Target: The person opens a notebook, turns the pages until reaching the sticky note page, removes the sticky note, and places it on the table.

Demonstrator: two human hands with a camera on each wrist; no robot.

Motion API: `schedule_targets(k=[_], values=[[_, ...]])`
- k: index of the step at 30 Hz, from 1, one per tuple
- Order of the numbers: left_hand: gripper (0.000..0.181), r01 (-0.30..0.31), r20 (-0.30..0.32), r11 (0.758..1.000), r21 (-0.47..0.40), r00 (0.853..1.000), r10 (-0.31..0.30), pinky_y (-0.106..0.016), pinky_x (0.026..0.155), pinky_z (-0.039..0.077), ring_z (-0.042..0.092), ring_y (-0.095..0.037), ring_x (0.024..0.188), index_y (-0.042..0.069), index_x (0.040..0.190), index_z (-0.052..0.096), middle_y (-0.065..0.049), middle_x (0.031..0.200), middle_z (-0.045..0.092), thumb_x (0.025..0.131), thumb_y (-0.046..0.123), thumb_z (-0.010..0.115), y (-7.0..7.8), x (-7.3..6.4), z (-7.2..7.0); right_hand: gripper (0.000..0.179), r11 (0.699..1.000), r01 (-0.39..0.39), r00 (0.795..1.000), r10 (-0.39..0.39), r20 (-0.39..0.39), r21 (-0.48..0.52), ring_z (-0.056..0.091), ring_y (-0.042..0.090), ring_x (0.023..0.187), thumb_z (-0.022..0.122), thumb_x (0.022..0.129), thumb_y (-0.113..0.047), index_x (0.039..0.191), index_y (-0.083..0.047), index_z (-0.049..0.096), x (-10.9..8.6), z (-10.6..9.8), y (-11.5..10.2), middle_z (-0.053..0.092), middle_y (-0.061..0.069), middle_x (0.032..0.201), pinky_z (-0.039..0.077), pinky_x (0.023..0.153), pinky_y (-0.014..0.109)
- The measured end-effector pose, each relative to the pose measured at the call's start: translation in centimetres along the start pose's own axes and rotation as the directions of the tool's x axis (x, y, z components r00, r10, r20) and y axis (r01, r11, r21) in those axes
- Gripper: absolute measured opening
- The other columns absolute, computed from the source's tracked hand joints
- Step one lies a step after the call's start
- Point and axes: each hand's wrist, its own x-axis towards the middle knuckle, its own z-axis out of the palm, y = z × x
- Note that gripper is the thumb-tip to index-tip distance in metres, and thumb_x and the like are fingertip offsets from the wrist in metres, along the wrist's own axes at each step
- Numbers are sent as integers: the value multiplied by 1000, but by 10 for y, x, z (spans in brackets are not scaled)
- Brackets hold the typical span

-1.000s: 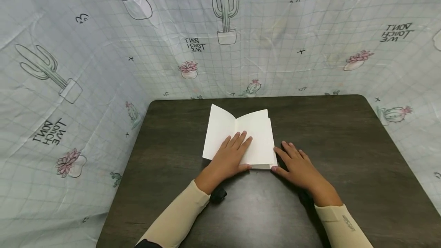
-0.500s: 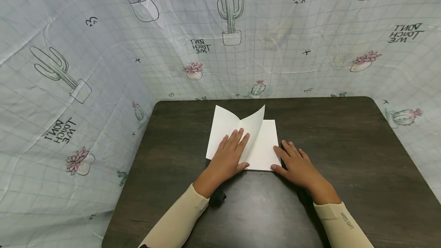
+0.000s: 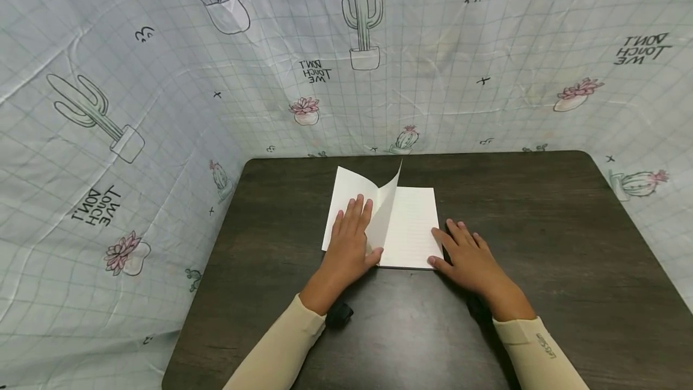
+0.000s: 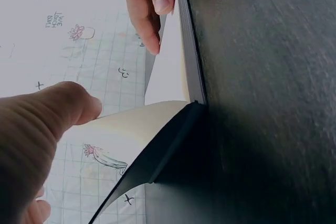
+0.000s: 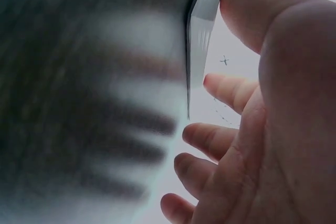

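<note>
An open notebook (image 3: 415, 227) with lined white pages and a dark cover (image 4: 163, 153) lies at the middle of the table. My left hand (image 3: 346, 248) rests over its left side, fingers straight and pointing away, the palm hiding the lower part of that side. Just right of those fingers a page (image 3: 387, 206) stands half raised from the spine. At the lower right corner, my right hand (image 3: 470, 262) touches the notebook's edge with thumb and index fingertip, the other fingers relaxed. The right wrist view shows that thumb against the page block (image 5: 203, 30).
The dark wooden table (image 3: 541, 227) extends around the notebook on every side. A pale curtain (image 3: 433, 47) printed with cacti and a grid hangs behind it and along both sides. A small black object (image 3: 339, 315) shows at the left wrist.
Pages that lay on the right have swung leftward, uncovering a lined page; the last one now stands nearly upright. My left hand has shifted slightly left, while the right hand has stayed nearly still.
</note>
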Motion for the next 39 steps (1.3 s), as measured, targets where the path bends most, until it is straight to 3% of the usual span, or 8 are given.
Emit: schedule_targets(k=[9,15,18,25,32,39], values=[[113,103,-69,992,-70,992,-108,-62,132,10,6,-30,169,10,175,7,-11,183,6,95,37,82,-8,-5,-2,80,1000,-8,1000,8,4,5,18,54,162,68,105,-51,168,-11,39,1,1,1,23,30,175,15,123,79],[114,167,-131,978,-123,974,-183,-68,130,9,6,-33,169,8,175,8,-14,182,7,94,35,84,-19,-15,-4,81,1000,1,1000,-1,14,14,16,54,162,67,106,-52,169,-12,37,3,2,0,21,30,175,14,123,78],[117,202,-142,973,-109,966,-216,-68,130,9,5,-34,169,8,175,7,-15,182,7,92,35,86,-24,-19,-3,82,1000,-3,1000,2,25,23,15,54,162,66,106,-54,170,-13,36,4,1,-1,20,30,175,13,123,78],[118,237,-134,968,-78,960,-246,-68,129,12,7,-36,168,7,174,11,-15,182,6,90,36,89,-32,-29,3,83,999,-23,999,21,43,41,13,55,162,66,105,-54,170,-14,34,2,-1,0,18,31,175,11,123,78],[121,273,-81,961,-37,958,-275,-66,130,9,1,-34,169,9,175,4,-15,182,0,93,44,86,-41,-36,13,83,998,-15,999,12,46,67,11,57,161,66,106,-53,170,-14,33,-1,-2,1,17,33,175,10,122,79],[124,295,-72,955,-6,953,-295,-66,131,10,2,-34,169,10,175,5,-16,182,2,91,46,88,-49,-41,17,84,998,-14,999,10,51,63,12,56,161,65,105,-57,170,-15,32,5,1,0,17,33,175,10,122,79]])
